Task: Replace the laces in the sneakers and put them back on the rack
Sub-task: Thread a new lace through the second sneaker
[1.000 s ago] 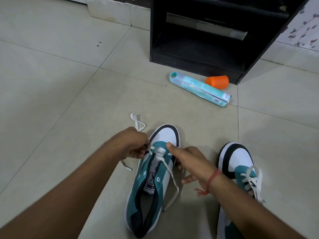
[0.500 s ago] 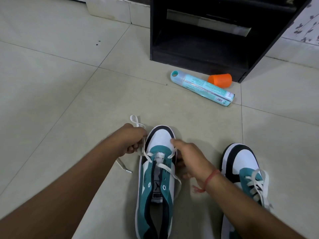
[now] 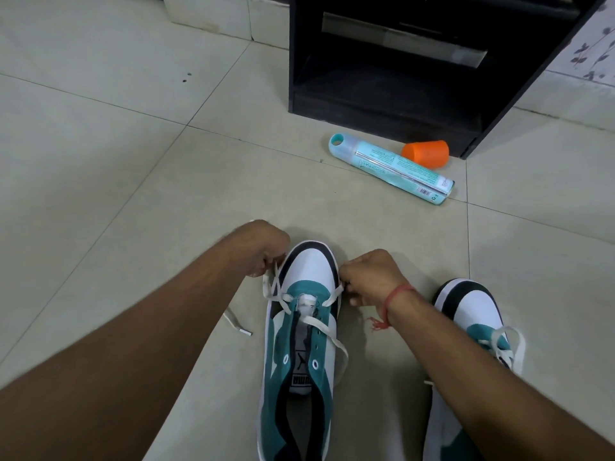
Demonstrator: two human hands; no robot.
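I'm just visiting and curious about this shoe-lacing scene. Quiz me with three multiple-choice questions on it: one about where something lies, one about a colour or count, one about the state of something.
1. Where does the orange cap lie?
A. Inside the middle sneaker
B. On the floor beside the spray can, in front of the black rack
C. On the rack's shelf

2. How many sneakers are in view?
A. One
B. Two
C. Three

3. How far is the middle sneaker laced?
A. Fully laced and tied
B. No lace in it
C. The white lace passes only through the eyelets near the toe

Answers:
1 B: the cap lies on the tile next to the can, just before the rack's base.
2 B: one between the arms, the other sneaker beyond the right forearm.
3 C: the lower eyelets are bare, while the left hand and right hand each pinch a lace end.
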